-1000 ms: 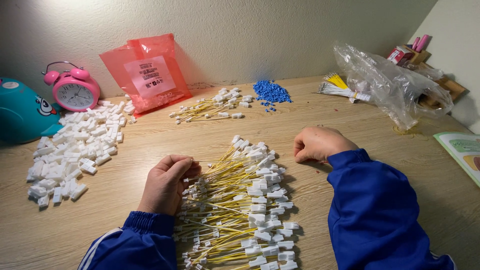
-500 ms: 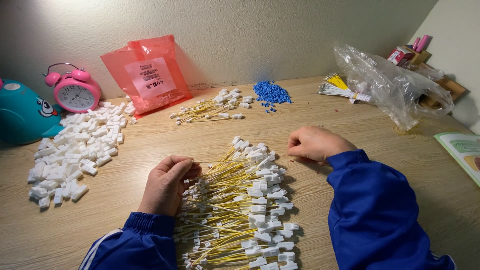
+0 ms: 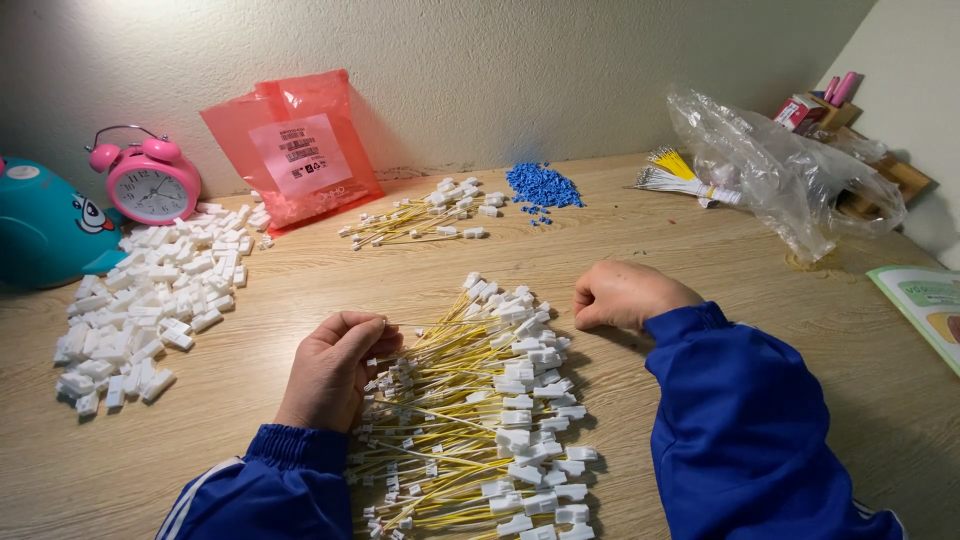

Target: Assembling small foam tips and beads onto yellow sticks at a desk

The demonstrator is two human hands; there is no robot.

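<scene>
A big pile of yellow wires with white connectors (image 3: 480, 420) lies on the wooden table (image 3: 700, 230) in front of me. My left hand (image 3: 335, 365) rests curled on the pile's left edge, its fingertips pinching a thin yellow wire that runs to the right. My right hand (image 3: 625, 293) is closed in a fist on the table just right of the pile's top, with nothing visible in it. Both arms wear blue sleeves.
A heap of loose white connectors (image 3: 150, 300) lies at the left, by a pink alarm clock (image 3: 150, 180) and a teal toy (image 3: 40, 225). Behind are a red plastic bag (image 3: 295, 145), a small wire bundle (image 3: 420, 215), blue beads (image 3: 540, 185) and a clear bag (image 3: 790, 170).
My right hand has edged slightly left toward the pile. The left hand stays where it was.
</scene>
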